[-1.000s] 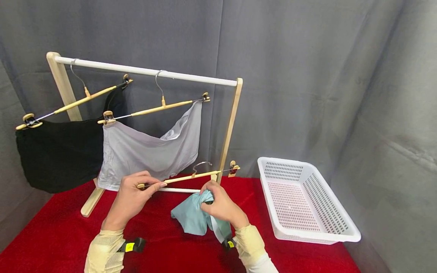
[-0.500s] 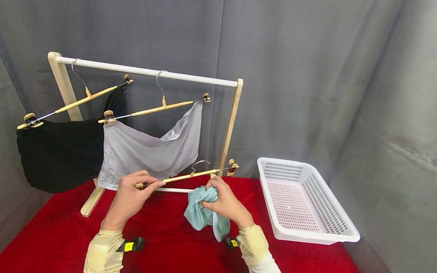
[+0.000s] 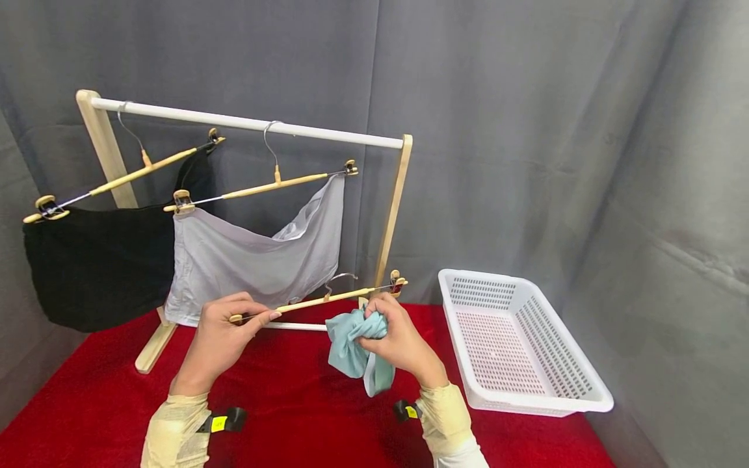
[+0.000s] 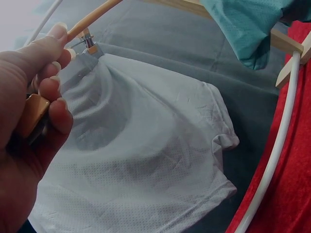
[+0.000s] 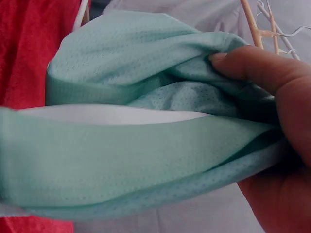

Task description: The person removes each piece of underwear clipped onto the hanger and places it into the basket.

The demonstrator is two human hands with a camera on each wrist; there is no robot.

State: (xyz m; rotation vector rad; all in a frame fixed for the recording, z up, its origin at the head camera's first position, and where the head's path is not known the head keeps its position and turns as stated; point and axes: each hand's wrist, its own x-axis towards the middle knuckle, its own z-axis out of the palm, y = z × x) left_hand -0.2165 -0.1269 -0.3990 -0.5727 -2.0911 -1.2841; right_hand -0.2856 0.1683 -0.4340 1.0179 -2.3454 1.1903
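Against a grey curtain, the left hand pinches a hanger and the right hand grips teal cloth, both before the rack, where bunched folds could snag the nearby clip.

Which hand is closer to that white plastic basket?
Right. The right hand, holding the teal cloth, is left of the white basket, apart from it; the left hand, holding a hanger, is farther left.

Head view bright, even, shadows soft; left wrist view, glare bleaching top-left corner, white lower rail bowing with lens distortion; right wrist view dimmer, mint-green waistband blurring at left edge.
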